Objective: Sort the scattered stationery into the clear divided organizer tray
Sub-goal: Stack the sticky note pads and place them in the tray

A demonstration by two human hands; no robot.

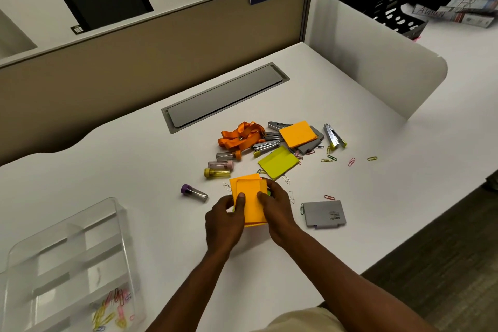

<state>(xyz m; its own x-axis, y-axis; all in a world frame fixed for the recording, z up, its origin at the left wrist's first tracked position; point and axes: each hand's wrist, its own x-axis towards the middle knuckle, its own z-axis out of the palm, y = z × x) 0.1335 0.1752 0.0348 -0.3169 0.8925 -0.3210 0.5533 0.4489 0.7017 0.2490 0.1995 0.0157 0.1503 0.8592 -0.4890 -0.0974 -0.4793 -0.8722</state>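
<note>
A wide white desk, smooth and matte, fills the view from above. At its near left corner sits the clear divided organizer tray, hard glossy plastic with straight dividers; coloured paper clips already lie in its nearest compartment.

At the desk's centre, both hands hold a stack of orange sticky notes, square paper pads sitting slightly out of line with one another. The left hand grips the stack's left edge with its thumb pressed on top; the right hand curls its fingers over the right edge. The stack is well apart from the tray.

The likely risk: the pads are loosely aligned, so they could slide apart and fan out while being carried to the tray. A pad may also be too wide for a narrow compartment and jam at a tilt.

Beyond the hands lies the remaining scatter: a floppy orange fabric lanyard, another orange pad, a yellow-green pad, metal staple removers, a flat grey case, small cylindrical tubes that could roll if nudged, and thin wire clips, easily swept off by a sleeve or wrist.
</note>
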